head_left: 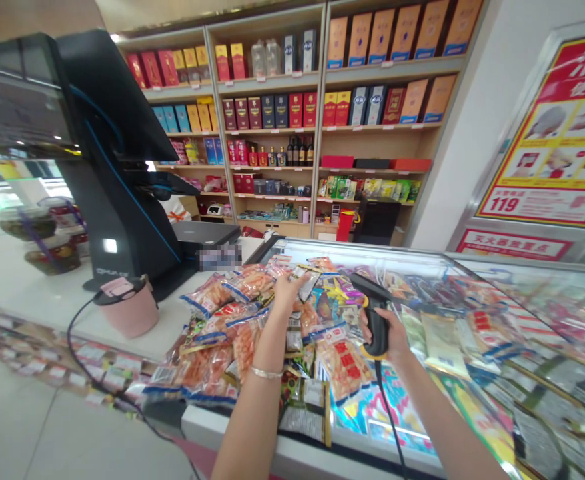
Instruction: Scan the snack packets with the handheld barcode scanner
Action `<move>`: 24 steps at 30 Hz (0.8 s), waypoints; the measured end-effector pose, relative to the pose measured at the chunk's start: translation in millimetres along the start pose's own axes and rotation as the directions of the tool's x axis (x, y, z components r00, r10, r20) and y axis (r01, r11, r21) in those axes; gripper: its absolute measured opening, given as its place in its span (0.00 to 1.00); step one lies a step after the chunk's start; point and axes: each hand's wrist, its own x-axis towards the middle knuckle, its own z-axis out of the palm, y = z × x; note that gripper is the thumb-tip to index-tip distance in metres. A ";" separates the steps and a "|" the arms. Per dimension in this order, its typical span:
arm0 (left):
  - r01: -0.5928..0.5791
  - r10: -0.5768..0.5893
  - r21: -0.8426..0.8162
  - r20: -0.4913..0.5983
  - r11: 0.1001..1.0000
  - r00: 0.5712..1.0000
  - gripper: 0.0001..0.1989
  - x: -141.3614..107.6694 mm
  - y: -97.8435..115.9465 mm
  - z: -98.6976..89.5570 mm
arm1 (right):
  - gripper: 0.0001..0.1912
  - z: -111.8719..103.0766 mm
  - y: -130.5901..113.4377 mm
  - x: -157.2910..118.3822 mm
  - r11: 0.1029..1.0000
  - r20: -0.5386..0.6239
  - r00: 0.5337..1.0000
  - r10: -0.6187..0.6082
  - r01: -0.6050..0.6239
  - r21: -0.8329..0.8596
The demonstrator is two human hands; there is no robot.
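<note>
My right hand is wrapped round the grip of a black and yellow barcode scanner, its head pointing up and left over the freezer-style case. My left hand reaches across a pile of snack bags. Its fingers are closed at the edge of a small silvery snack packet, partly hiding how they hold it. Under my left forearm lie clear bags of orange-pink snacks with blue edges. Between my arms rests another such bag with a red label. A dark packet lies face down near the front edge.
A black checkout terminal and a pink pot stand on the white counter to the left. The scanner's cable hangs down in front. More packets fill the glass-sided case at right. Shelves of boxes line the back.
</note>
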 end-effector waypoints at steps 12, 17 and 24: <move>-0.095 0.157 0.383 -0.132 0.919 0.979 0.11 3.2 -0.1 -1.0 | 0.12 13.6 -4.9 -6.8 0.992 0.083 0.992 -0.093 0.100 -0.074; -0.150 0.249 0.478 -0.152 0.866 0.956 0.10 -0.4 3.0 -0.5 | 0.12 24.7 -5.6 -11.9 0.985 0.159 0.982 -0.104 0.124 -0.122; -0.248 0.389 0.506 -0.194 0.826 0.901 0.08 -7.5 8.0 2.6 | 0.12 24.8 -4.2 -13.8 0.984 0.254 0.962 -0.098 0.131 -0.117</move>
